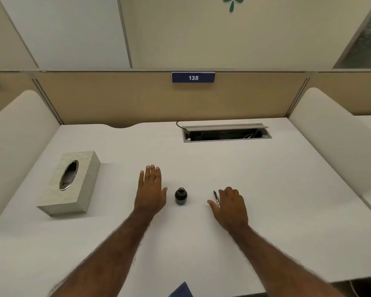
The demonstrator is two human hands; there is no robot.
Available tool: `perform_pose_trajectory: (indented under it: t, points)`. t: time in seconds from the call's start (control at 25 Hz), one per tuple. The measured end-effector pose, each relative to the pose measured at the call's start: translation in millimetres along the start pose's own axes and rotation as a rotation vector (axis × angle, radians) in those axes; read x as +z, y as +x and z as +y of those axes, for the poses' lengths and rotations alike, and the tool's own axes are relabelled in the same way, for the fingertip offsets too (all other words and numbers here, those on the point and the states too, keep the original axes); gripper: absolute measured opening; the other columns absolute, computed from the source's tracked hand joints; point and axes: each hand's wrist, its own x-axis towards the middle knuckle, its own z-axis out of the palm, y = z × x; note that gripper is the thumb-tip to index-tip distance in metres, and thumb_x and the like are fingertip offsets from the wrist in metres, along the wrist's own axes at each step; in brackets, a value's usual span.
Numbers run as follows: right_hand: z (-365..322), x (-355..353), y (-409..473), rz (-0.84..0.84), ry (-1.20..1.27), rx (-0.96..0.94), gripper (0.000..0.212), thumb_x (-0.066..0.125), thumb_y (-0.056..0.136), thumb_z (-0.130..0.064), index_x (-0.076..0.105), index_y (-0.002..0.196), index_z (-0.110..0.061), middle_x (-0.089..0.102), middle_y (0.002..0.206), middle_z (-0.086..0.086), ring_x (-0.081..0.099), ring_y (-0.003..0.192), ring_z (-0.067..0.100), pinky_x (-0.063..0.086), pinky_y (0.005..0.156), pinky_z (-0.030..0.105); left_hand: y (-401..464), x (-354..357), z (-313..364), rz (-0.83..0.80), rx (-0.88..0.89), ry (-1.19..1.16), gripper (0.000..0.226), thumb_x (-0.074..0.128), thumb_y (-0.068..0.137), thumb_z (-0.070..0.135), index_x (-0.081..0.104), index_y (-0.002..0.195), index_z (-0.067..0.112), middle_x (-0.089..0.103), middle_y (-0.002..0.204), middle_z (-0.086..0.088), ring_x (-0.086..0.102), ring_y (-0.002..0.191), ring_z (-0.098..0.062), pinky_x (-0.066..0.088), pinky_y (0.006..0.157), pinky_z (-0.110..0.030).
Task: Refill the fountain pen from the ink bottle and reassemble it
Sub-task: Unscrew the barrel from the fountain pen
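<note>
A small dark ink bottle stands upright on the white desk, between my two hands. My left hand lies flat and open, palm down, just left of the bottle without touching it. A slim dark fountain pen lies on the desk right of the bottle. My right hand rests over the pen's right side with fingers curled, thumb and fingertips at the pen; whether it grips the pen is unclear.
A pale tissue box sits at the left of the desk. An open cable tray is sunk into the desk at the back. Padded dividers flank both sides. A blue object shows at the near edge.
</note>
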Motion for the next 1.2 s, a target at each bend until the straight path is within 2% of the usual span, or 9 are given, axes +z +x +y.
perform_pose_trajectory:
  t: [0.08, 0.24, 0.52, 0.68, 0.8, 0.92, 1.0, 1.08, 1.2]
  points:
    - [1.0, 4.2, -6.2, -0.025, 0.067, 0.100, 0.040, 0.086, 0.086, -0.039, 0.074, 0.087, -0.001, 0.071, 0.094, 0.017, 0.069, 0.095, 0.040, 0.057, 0.076, 0.046, -6.9, 1.5, 1.3, -0.034, -0.033, -0.021, 0.077, 0.047, 0.106, 0.035, 0.014, 0.165, -0.004, 0.014, 0.175, -0.024, 0.007, 0.164, -0.038, 0.002, 0.132, -0.052]
    - [2.1, 10.9, -16.1, -0.107, 0.080, 0.265, 0.039, 0.065, 0.098, -0.046, 0.074, 0.100, -0.008, 0.071, 0.114, 0.007, 0.065, 0.111, 0.030, 0.055, 0.085, 0.040, -20.8, 9.3, 6.6, -0.051, -0.050, -0.096, 0.076, 0.049, 0.105, 0.029, 0.015, 0.165, -0.003, 0.014, 0.175, -0.023, 0.007, 0.164, -0.036, 0.002, 0.133, -0.050]
    - [1.8, 10.4, -14.1, -0.111, 0.186, 0.341, 0.025, 0.057, 0.101, -0.024, 0.076, 0.100, -0.009, 0.070, 0.107, 0.007, 0.069, 0.103, 0.030, 0.053, 0.078, 0.036, -43.8, 1.0, 25.2, 0.071, -0.056, -0.338, 0.070, 0.059, 0.103, 0.025, 0.031, 0.162, -0.002, 0.022, 0.173, -0.022, 0.014, 0.163, -0.032, 0.009, 0.133, -0.047]
    - [-1.9, 1.5, -14.3, -0.056, 0.348, 0.396, 0.019, 0.064, 0.097, -0.022, 0.076, 0.091, -0.008, 0.072, 0.099, 0.007, 0.070, 0.095, 0.032, 0.056, 0.078, 0.039, -55.9, -14.3, 48.7, 0.158, -0.135, -0.557, 0.059, 0.064, 0.103, 0.022, 0.047, 0.155, 0.001, 0.036, 0.169, -0.015, 0.023, 0.159, -0.021, 0.016, 0.130, -0.039]
    - [-8.2, -12.1, -15.2, 0.037, 0.496, 0.438, 0.013, 0.072, 0.093, -0.024, 0.075, 0.085, -0.014, 0.073, 0.091, 0.001, 0.070, 0.086, 0.027, 0.055, 0.075, 0.036, -60.4, -27.1, 72.7, 0.240, -0.138, -0.635, 0.044, 0.071, 0.100, 0.020, 0.065, 0.141, 0.006, 0.062, 0.151, -0.011, 0.051, 0.146, -0.028, 0.033, 0.123, -0.038]
    - [-16.3, -26.9, -16.8, 0.106, 0.566, 0.421, 0.010, 0.076, 0.091, -0.027, 0.074, 0.084, -0.020, 0.071, 0.088, -0.006, 0.067, 0.082, 0.019, 0.051, 0.073, 0.032, -56.6, -38.5, 90.5, 0.283, -0.110, -0.723, 0.028, 0.071, 0.098, 0.026, 0.078, 0.121, 0.011, 0.080, 0.118, -0.001, 0.071, 0.113, -0.019, 0.051, 0.106, -0.033]
    - [-20.1, -35.5, -18.0, 0.134, 0.589, 0.378, 0.009, 0.077, 0.090, -0.029, 0.075, 0.084, -0.023, 0.070, 0.087, -0.011, 0.065, 0.078, 0.012, 0.047, 0.070, 0.025, -50.2, -48.0, 101.6, 0.203, -0.177, -0.841, 0.021, 0.067, 0.099, 0.036, 0.079, 0.102, 0.020, 0.077, 0.097, 0.009, 0.069, 0.092, -0.009, 0.055, 0.090, -0.024]
    - [-23.9, -44.2, -19.4, 0.130, 0.610, 0.351, 0.007, 0.077, 0.091, -0.032, 0.075, 0.086, -0.027, 0.067, 0.086, -0.015, 0.061, 0.074, 0.006, 0.039, 0.064, 0.012, -41.4, -54.4, 110.1, 0.104, -0.181, -0.874, 0.022, 0.063, 0.099, 0.043, 0.062, 0.081, 0.031, 0.061, 0.080, 0.016, 0.059, 0.076, -0.004, 0.053, 0.080, -0.025]
    - [-29.6, -52.8, -21.0, 0.106, 0.629, 0.296, 0.005, 0.076, 0.092, -0.036, 0.074, 0.090, -0.032, 0.065, 0.087, -0.017, 0.062, 0.073, 0.003, 0.034, 0.063, 0.005, -30.1, -59.3, 117.0, -0.008, -0.232, -0.970, 0.022, 0.065, 0.098, 0.047, 0.066, 0.077, 0.041, 0.070, 0.071, 0.027, 0.068, 0.079, 0.008, 0.054, 0.077, -0.018]
